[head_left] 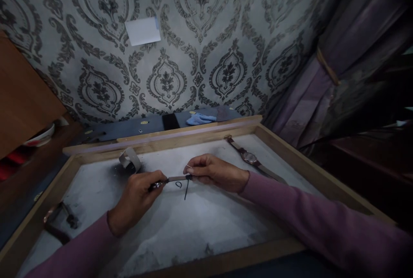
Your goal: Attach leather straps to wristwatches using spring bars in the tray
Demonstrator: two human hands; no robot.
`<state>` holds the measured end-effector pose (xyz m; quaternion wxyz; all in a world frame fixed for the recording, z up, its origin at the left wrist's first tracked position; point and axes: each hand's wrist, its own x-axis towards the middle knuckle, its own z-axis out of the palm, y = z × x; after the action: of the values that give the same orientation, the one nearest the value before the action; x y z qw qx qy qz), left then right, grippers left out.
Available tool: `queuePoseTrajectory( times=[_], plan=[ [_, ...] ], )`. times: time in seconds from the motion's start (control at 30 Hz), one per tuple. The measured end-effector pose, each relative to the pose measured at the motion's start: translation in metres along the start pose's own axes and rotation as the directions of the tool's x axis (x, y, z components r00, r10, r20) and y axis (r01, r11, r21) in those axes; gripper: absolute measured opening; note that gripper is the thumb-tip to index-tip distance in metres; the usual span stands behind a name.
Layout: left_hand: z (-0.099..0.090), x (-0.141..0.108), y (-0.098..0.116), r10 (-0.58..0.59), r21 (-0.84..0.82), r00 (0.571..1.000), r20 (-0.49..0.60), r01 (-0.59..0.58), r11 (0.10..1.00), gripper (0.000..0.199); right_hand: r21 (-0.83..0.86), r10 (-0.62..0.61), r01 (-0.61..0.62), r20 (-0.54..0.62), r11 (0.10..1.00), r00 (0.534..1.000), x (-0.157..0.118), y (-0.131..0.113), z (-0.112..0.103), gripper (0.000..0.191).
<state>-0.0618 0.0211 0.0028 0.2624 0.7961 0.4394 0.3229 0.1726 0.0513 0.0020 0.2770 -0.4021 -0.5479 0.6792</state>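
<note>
Near the middle of the tray, my left hand is closed around a wristwatch, its shiny case showing at the fingers. A narrow strap stretches from it to my right hand, whose fingers are closed on the strap's far end. From that end a thin black strip hangs down. Just left of it lies a small dark loop. Something thin and shiny, too small to name, shows by my right fingertips.
The wooden-rimmed tray has a pale base. Another wristwatch lies at right, a pale curled band at back left, and a brown strap at left. Behind the rim are a blue cloth and patterned wall.
</note>
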Motion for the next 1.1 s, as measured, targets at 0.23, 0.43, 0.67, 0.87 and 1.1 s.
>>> queuePoseTrajectory(
  times=[0.23,0.43,0.67,0.87,1.1],
  plan=[
    [0.001,0.007,-0.004,-0.332,-0.406,0.939,0.091,0.34,0.848,0.02,-0.043,-0.059,0.055,-0.116,0.998,0.992,0.006,0.005,-0.007,0.013],
    [-0.001,0.008,0.0,-0.415,-0.507,0.886,0.208,0.46,0.729,0.026,-0.08,-0.089,0.077,-0.157,0.994,0.984,0.009,0.009,-0.01,0.013],
    [-0.002,0.009,-0.005,-0.424,-0.486,0.875,0.233,0.482,0.729,0.03,-0.113,-0.078,0.059,-0.173,0.992,0.982,0.009,0.009,-0.01,0.017],
    [-0.001,0.006,0.005,-0.39,-0.467,0.888,0.243,0.459,0.756,0.024,-0.161,-0.076,0.047,-0.177,0.986,0.981,0.01,0.01,-0.004,0.017],
    [0.008,-0.017,0.045,-0.135,-0.418,0.87,0.475,0.358,0.835,0.005,-0.169,-0.039,0.036,-0.015,0.985,0.999,0.018,0.005,0.021,0.013]
  ],
)
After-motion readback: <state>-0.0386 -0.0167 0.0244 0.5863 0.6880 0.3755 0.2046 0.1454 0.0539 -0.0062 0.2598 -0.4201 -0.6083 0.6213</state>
